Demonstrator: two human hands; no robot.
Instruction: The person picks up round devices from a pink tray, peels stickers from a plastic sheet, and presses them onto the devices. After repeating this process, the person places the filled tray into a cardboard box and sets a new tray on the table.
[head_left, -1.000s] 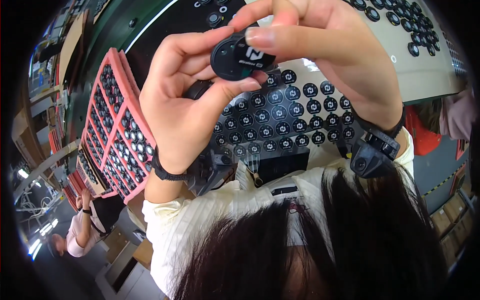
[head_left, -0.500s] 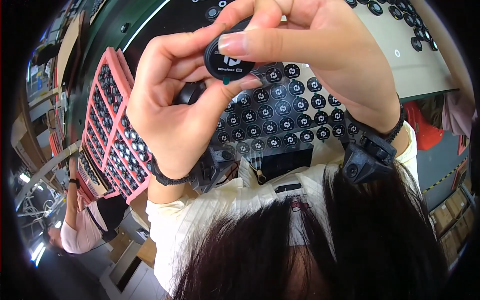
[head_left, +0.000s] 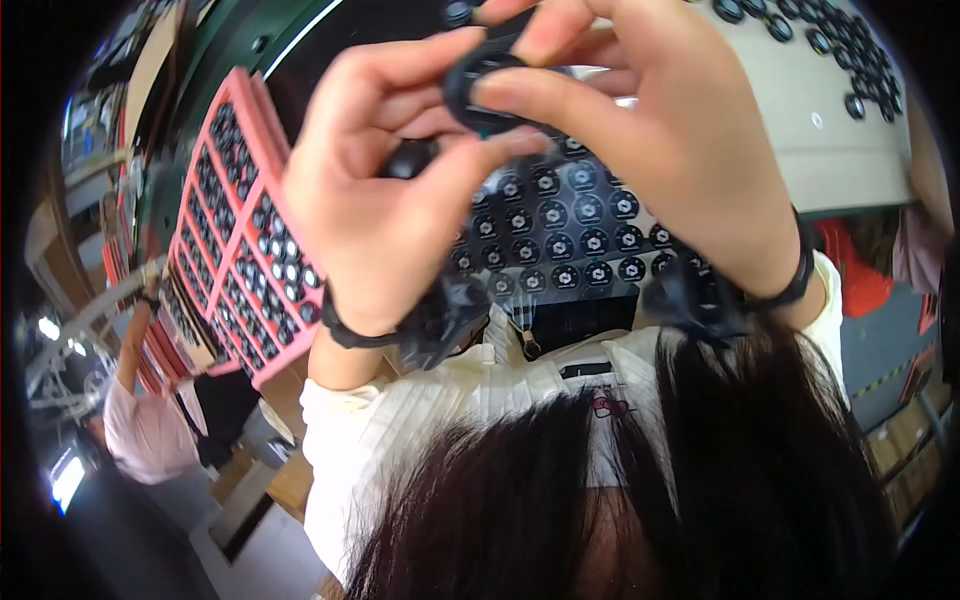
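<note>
We note the desk (head_left: 830,130) first: a pale surface at upper right, a dark green one at upper left. On it lie two kinds of carrier. One black sheet (head_left: 560,235) sits beneath the hands, carrying rows of small round black caps; we cannot count them, since the hands cover part of the rows. Pink gridded trays (head_left: 240,250) stand stacked at the left, at least two, their cells filled with similar dark parts. More loose black discs (head_left: 850,60) line the pale desk's far edge, roughly ten in view.

The left hand (head_left: 385,200) and right hand (head_left: 680,150) meet at the top centre, both raised above the sheet. Between them is one round black disc (head_left: 480,85). The right thumb and fingertips close on its rim; the left fingers curl around it from below, and a second dark piece seems to rest in the left palm, though we cannot tell what it is.

Judgement: the disc looks light, rigid and smooth, probably moulded plastic, so slightly slippery. The rim is the sensible place for the grip, keeping the face untouched.

Each wrist bears one black band.
</note>
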